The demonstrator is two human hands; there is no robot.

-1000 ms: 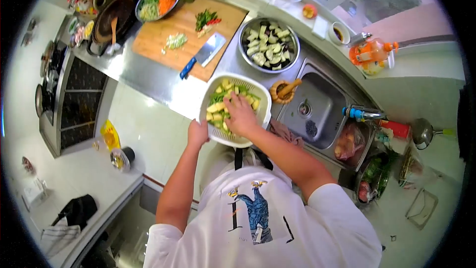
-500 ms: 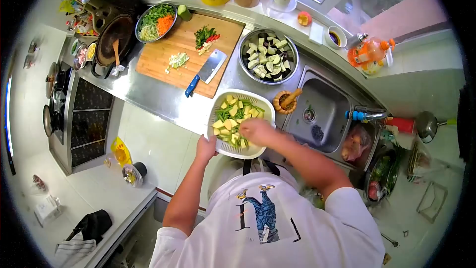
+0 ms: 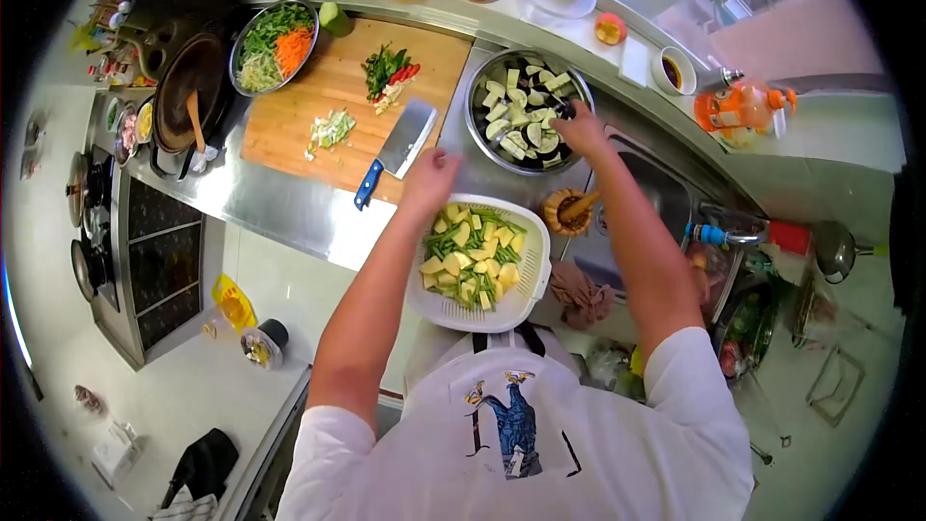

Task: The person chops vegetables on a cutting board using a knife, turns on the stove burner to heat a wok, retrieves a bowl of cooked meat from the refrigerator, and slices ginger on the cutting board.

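My right hand [image 3: 582, 131] reaches over the right rim of a steel bowl [image 3: 473, 127] of cut eggplant [image 3: 521, 116]. Its fingers are bent round what looks like a dark-skinned eggplant piece, partly hidden by the hand. My left hand [image 3: 436, 178] hovers just above the far left edge of a white plastic basket [image 3: 536, 301], its fingers curled and nothing visible in them. Inside the basket lie potato pieces [image 3: 451, 260] and green beans [image 3: 482, 294]. A cleaver [image 3: 409, 138] with a blue handle rests to the left of that hand on the wooden cutting board [image 3: 280, 140].
Chopped garlic, chilies and greens [image 3: 384, 72] lie on the board. A bowl of shredded vegetables [image 3: 275, 48] stands behind it, beside a wok [image 3: 178, 101]. Right of the basket are a wooden mortar [image 3: 567, 212], a brown cloth [image 3: 581, 296] and the sink [image 3: 656, 183].
My right hand has left the potatoes and beans and moved up to the eggplant bowl. The left hand has let go of the basket's left rim and risen past its far edge.
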